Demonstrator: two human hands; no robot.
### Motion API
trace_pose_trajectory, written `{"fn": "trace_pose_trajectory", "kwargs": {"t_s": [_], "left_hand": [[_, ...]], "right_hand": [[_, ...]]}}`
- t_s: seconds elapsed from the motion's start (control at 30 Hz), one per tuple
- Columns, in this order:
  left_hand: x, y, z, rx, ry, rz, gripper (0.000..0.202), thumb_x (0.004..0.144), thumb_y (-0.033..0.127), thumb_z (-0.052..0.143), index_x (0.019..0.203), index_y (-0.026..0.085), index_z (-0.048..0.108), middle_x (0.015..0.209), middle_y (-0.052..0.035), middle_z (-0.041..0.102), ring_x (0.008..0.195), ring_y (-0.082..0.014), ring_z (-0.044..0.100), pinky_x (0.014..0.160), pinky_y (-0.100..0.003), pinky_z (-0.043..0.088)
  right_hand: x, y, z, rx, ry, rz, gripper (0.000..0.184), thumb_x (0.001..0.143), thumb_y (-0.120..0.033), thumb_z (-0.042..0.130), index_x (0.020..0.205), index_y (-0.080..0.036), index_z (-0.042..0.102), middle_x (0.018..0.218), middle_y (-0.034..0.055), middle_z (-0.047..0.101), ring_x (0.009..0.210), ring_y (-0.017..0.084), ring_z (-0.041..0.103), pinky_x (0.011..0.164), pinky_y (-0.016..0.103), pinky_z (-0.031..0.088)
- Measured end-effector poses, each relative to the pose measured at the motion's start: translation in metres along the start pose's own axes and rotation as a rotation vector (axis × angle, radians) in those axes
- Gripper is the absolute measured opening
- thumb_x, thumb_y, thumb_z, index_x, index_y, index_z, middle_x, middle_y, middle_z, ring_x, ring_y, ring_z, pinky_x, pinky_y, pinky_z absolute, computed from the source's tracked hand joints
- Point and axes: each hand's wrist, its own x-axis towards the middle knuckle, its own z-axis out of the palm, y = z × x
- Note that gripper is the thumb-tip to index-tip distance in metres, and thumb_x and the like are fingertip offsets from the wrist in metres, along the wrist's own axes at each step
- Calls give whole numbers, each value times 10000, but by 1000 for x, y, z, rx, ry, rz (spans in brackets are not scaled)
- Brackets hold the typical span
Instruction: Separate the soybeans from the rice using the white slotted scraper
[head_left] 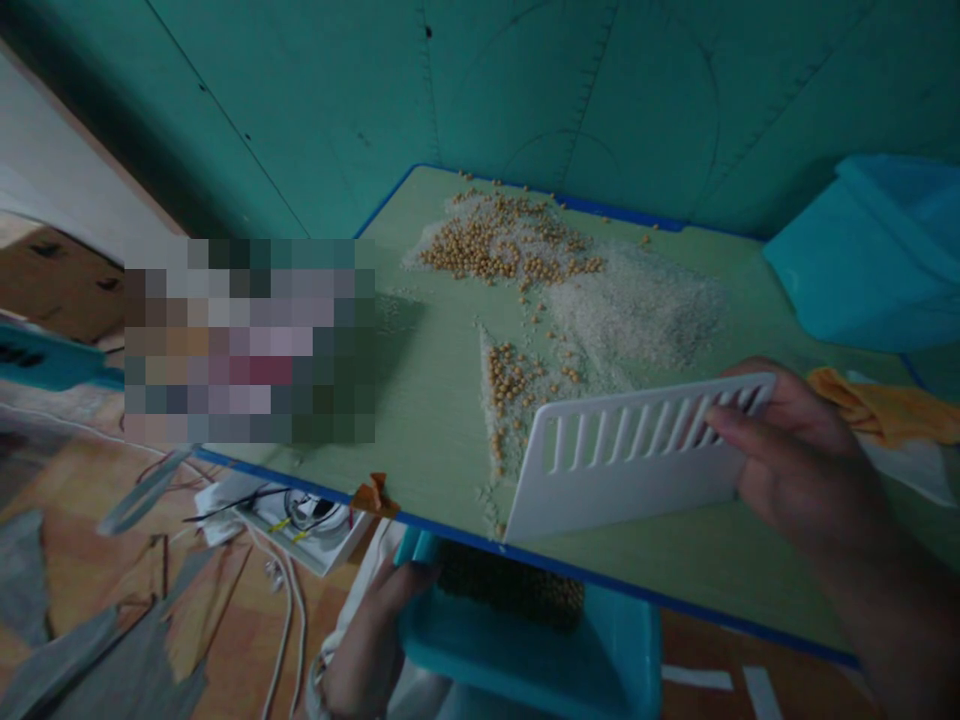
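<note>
My right hand (795, 460) grips a white slotted plastic scraper (630, 455) by its right end, its long edge resting on the green table (435, 400) near the front edge. Yellow beans (502, 245) mixed with white rice (637, 305) lie spread over the far half of the table, and a short line of beans (506, 380) sits just left of the scraper. My left hand (375, 630) holds the rim of a blue plastic tub (540, 640) below the table's edge. Beans lie inside the tub.
A second blue tub (870, 250) stands at the table's right end, with an orange cloth (885, 405) beside it. Cables and a white device (300, 515) lie on the floor at left. A teal wall rises behind the table. A blurred patch covers the left side.
</note>
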Motion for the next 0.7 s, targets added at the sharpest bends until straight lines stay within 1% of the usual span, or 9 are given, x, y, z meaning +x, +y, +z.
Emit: {"fn": "trace_pose_trajectory", "kwargs": {"t_s": [0.07,0.13,0.23,0.33,0.43,0.53,0.63,0.7], "left_hand": [[0,-1,1,15,7,-4,273,591,317,717,859,271,713,803,23,783,983,-302,656,604,-328,510],[0,0,1,24,7,-7,265,576,309,719,838,275,713,788,27,780,951,-307,664,616,-335,509],[-1,1,2,44,10,-13,248,599,287,694,845,267,709,754,26,776,824,-294,688,620,-342,494],[-2,3,2,57,12,-19,228,634,283,668,858,257,705,722,24,771,716,-268,689,606,-338,473],[0,2,-1,61,6,-20,191,626,285,679,815,268,705,700,34,766,709,-263,684,612,-336,470],[2,-1,-4,70,9,-3,165,652,277,668,812,283,706,704,47,760,734,-254,681,625,-331,473],[2,-3,-5,53,19,16,188,641,283,687,827,273,710,671,48,744,723,-246,675,615,-324,479],[1,-3,-3,31,15,17,212,625,289,702,835,264,713,665,44,747,705,-252,678,598,-330,485]], "right_hand": [[-3,3,2,15,-8,4,243,586,-332,799,734,-294,611,597,-95,638,483,87,578,459,163,469],[-6,4,5,28,-26,13,251,598,-334,798,758,-302,607,601,-96,633,483,99,584,452,183,476],[-10,3,9,31,-34,12,190,647,-323,761,732,-290,594,595,-79,630,469,122,578,431,219,475],[-10,-3,12,44,36,-36,155,644,-269,741,679,-273,590,570,-66,620,474,118,565,444,213,469],[-8,-7,10,63,64,-42,177,583,-239,762,651,-267,601,531,-70,599,464,108,558,446,196,461],[-7,-4,7,72,10,-4,231,553,-254,801,689,-278,616,563,-80,608,461,105,570,439,196,469],[-9,2,7,60,-29,20,236,594,-276,802,728,-292,608,602,-86,619,485,104,586,453,199,477],[-10,3,9,48,-28,5,211,637,-290,778,746,-298,597,632,-81,630,496,114,588,455,216,475]]}}
